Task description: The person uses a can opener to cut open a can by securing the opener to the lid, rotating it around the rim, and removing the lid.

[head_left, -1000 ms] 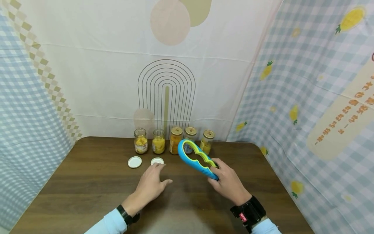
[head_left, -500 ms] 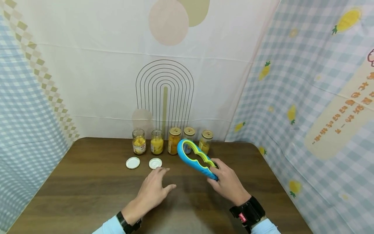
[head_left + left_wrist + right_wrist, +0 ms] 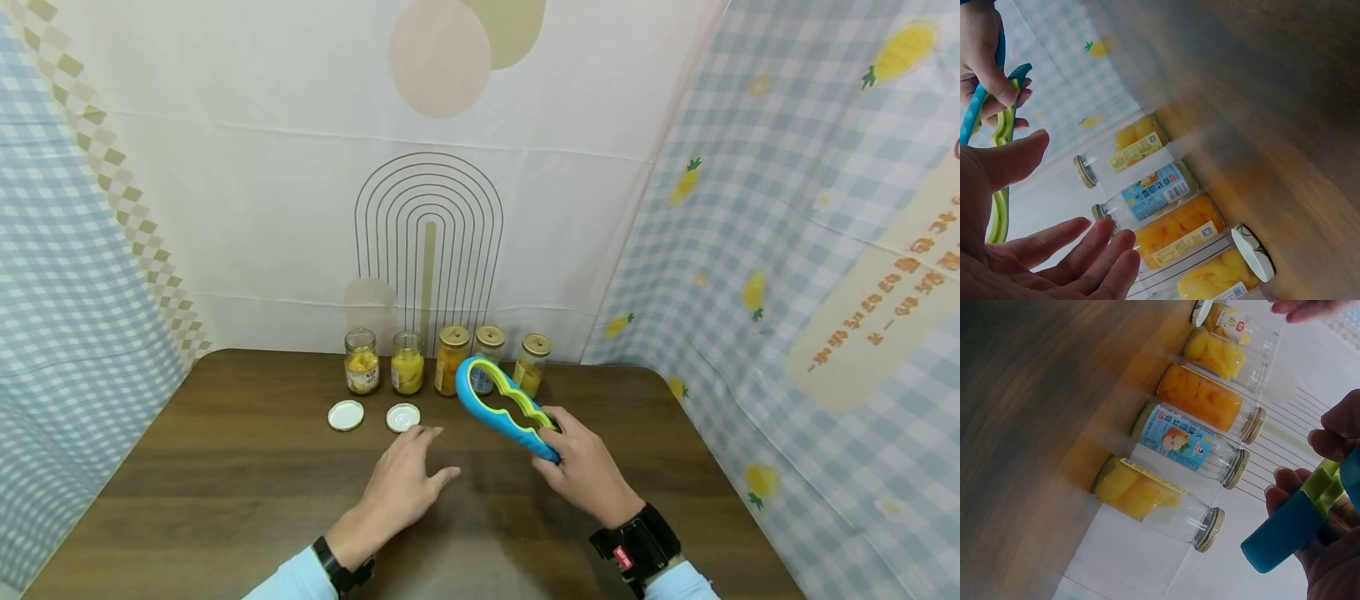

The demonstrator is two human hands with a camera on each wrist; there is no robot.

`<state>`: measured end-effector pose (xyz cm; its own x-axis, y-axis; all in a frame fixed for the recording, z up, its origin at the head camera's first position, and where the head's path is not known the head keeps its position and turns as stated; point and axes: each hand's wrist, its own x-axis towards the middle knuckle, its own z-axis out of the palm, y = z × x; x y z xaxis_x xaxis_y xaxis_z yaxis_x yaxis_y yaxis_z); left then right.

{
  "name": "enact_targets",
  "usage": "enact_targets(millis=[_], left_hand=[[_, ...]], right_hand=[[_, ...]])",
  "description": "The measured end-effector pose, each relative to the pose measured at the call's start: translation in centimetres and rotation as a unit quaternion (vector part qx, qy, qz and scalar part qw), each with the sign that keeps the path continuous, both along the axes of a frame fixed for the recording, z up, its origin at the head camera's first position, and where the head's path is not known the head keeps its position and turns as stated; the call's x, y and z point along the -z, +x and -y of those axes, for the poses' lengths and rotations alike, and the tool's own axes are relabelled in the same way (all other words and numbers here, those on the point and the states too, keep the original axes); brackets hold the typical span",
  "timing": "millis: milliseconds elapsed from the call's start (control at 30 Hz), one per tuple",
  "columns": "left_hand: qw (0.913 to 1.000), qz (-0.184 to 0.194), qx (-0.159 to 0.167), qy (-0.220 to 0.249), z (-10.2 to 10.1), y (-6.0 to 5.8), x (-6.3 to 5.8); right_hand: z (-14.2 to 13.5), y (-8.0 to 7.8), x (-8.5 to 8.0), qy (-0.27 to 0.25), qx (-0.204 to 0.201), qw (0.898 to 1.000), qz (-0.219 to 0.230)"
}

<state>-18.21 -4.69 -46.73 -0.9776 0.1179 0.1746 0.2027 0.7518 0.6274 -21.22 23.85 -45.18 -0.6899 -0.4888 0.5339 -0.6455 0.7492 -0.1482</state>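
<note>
My right hand [image 3: 588, 471] grips the handle end of a blue and lime-green jar opener [image 3: 501, 425]. Its looped end points up and left, overlapping the closed jars in the head view. My left hand [image 3: 401, 483] holds nothing; its fingers reach forward and the thumb stands apart. Just beyond those fingertips lies a white lid [image 3: 403, 417], and a second white lid [image 3: 346, 416] is to its left. Behind the lids stand two jars of yellow fruit without lids, the left jar [image 3: 362, 362] and its neighbour [image 3: 407, 364].
Three jars with gold lids continue the row rightward: an orange-fruit jar [image 3: 1200, 397], a blue-labelled jar [image 3: 1179, 439] and a yellow-fruit jar [image 3: 1150, 497]. They stand near the back edge of the brown wooden table [image 3: 247, 483]. A patterned cloth [image 3: 262, 208] hangs close behind.
My left hand has shifted a little right and nearer to me, uncovering the right white lid. The jar opener stays in my right hand, nearly unmoved.
</note>
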Motion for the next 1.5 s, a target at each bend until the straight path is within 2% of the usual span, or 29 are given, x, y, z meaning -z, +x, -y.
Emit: enact_targets(millis=[100,233,433,567,700,967,1200,1367,1500], left_hand=[[1.0,-0.004,-0.004,0.004,-0.2,-0.5,0.2],[0.9996,-0.006,-0.018,0.019,-0.4,-1.9,1.1],[0.9979,0.005,-0.036,0.054,-1.0,-4.4,2.3],[0.9962,0.017,-0.034,0.078,-1.7,-6.3,2.4],[0.9938,0.046,-0.033,0.096,-2.4,-8.2,2.4],[0.9859,0.081,-0.049,0.138,-3.4,-11.7,3.0],[0.9788,0.105,-0.078,0.157,-3.5,-14.3,4.2],[0.971,0.111,-0.101,0.186,-3.4,-15.5,4.8],[0.9645,0.092,-0.117,0.218,-3.7,-16.3,4.7]], right_hand=[[0.0,0.0,0.0,0.0,0.001,1.0,0.0],[-0.1,0.0,-0.1,-0.002,0.002,1.0,0.001],[-0.2,0.1,-0.1,-0.003,0.005,1.0,0.003],[-0.3,0.1,-0.1,-0.007,0.004,1.0,0.002],[-0.4,0.2,-0.2,-0.014,0.003,1.0,0.002],[-0.7,0.3,-0.3,-0.015,0.009,1.0,-0.001],[-0.7,0.4,-0.4,-0.014,0.011,1.0,-0.008],[-0.7,0.4,-0.6,-0.016,0.012,1.0,-0.008],[-0.8,0.5,-0.6,-0.018,0.014,1.0,-0.009]])
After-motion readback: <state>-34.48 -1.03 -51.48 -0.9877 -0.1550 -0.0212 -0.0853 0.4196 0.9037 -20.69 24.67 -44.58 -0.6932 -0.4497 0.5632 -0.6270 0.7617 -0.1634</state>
